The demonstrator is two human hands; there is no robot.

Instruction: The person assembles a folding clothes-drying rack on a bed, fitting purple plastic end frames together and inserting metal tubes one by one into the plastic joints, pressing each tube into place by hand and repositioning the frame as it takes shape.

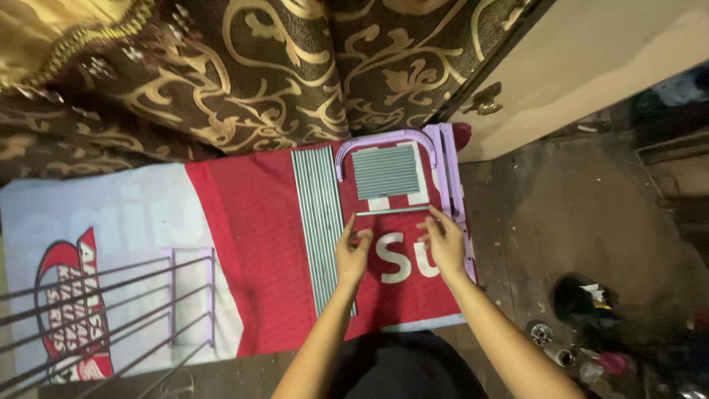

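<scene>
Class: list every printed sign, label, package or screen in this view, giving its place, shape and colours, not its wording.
Printed banner: spread flat on the floor under both hands, rectangular; red middle with white lettering, pale left end bearing a red and white emblem.
No packages, labels or screens can be made out.

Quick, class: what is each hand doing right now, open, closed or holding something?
Left hand: pinching the left end of a thin metal rod.
Right hand: pinching the rod's right end.
</scene>
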